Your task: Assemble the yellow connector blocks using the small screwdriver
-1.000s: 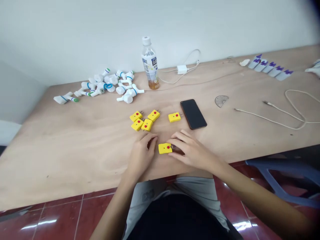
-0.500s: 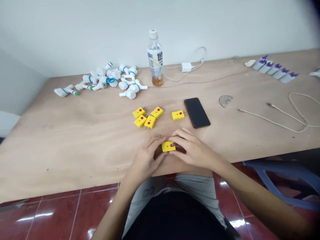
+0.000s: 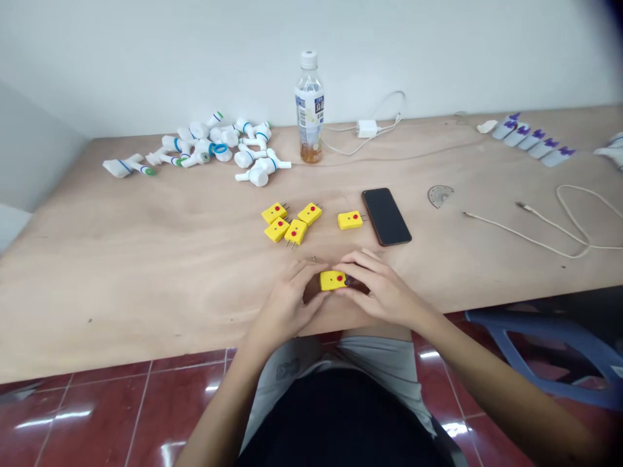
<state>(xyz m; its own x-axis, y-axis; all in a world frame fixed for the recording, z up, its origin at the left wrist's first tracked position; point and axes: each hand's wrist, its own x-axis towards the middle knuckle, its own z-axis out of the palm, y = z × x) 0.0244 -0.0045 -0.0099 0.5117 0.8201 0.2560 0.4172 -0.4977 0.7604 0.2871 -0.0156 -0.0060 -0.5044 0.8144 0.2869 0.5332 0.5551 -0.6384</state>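
Observation:
A yellow block with a red dot (image 3: 332,280) lies between my hands near the table's front edge. My left hand (image 3: 294,298) grips its left end with thumb and fingers. My right hand (image 3: 377,285) pinches its right end, where a small dark part shows partly under the fingers. Just beyond my left fingertips lies a small screw (image 3: 314,259). Farther back, several like yellow blocks with metal pins (image 3: 295,232) sit in a group, and a single yellow block (image 3: 350,220) lies beside a black phone (image 3: 387,216).
White jointed pieces with blue and green rings (image 3: 260,174) are heaped at the back left. A bottle (image 3: 310,117) stands near the wall, beside a white charger (image 3: 366,128). To the right are a protractor (image 3: 440,196), a cable (image 3: 545,245) and purple-topped pieces (image 3: 542,148).
The view has shifted slightly. Both hands still hold the yellow block, and the dark part at its right end now shows beside the red dot instead of over it.

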